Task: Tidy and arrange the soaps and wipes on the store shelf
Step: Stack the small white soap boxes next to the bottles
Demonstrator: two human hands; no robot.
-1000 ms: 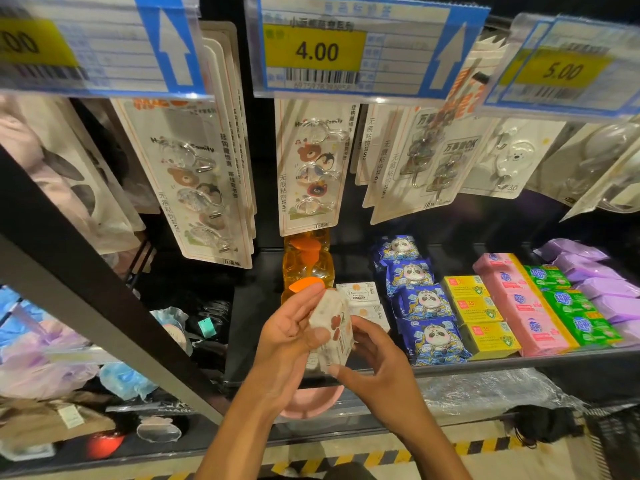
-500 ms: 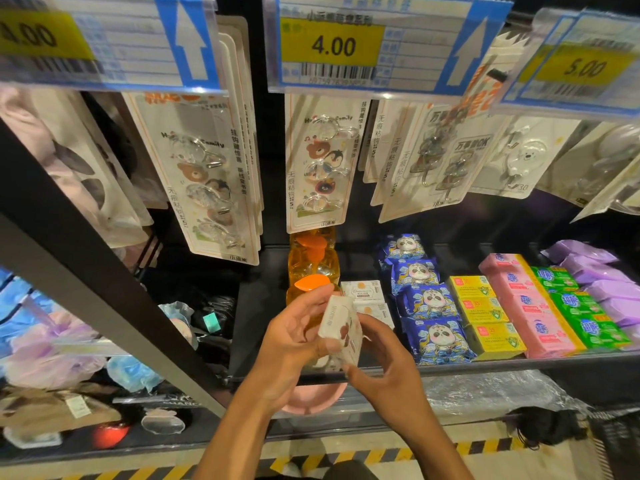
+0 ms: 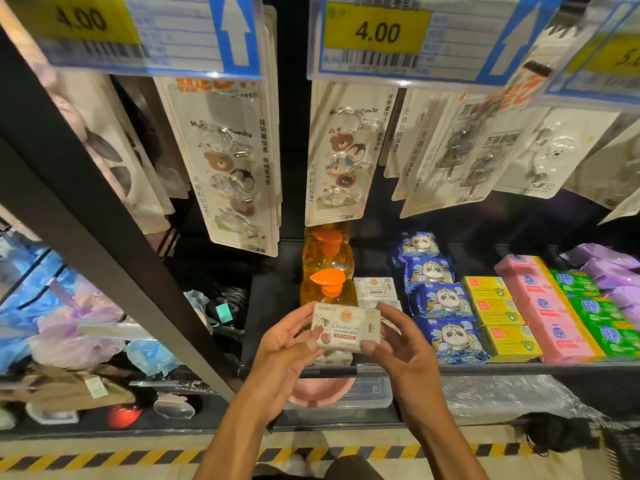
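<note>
Just in front of the black shelf (image 3: 519,367) lip, above a pink rounded dish (image 3: 322,396) on the level below: holding a small rectangular soap box (image 3: 346,329) of glossy white card with a red cherry print and a red band, level and lengthwise, printed face toward the camera. Clamped at its left end by the left grip (image 3: 284,348), thumb on the front face, fingers curled behind. Pinched at its right end by the right grip (image 3: 401,344), thumb at the lower corner, fingers wrapped round the far side. Turned since half a second ago: then standing on edge and slanted, showing mostly a narrow side, now lying broad and flat to view, with both grips set wider apart along it. Directly behind, on the shelf, two clear amber pump bottles (image 3: 327,289) with orange plastic caps, one after the other. Just right of them, more small white boxes (image 3: 375,289). Farther right, in rows running back: puffy blue wipes packs (image 3: 446,301) printed with a panda face, boxy yellow soaps (image 3: 498,310), pink wrapped soaps (image 3: 547,306), green wrapped soaps (image 3: 595,306), soft lilac packs (image 3: 616,271). Overhead, hanging blister cards of clear hooks (image 3: 343,150) under a yellow 4.00 price tag (image 3: 377,32). Off to the left, beyond a dark slanting upright (image 3: 86,220), frilly mesh bath poufs (image 3: 65,337) in blue and lilac.
</note>
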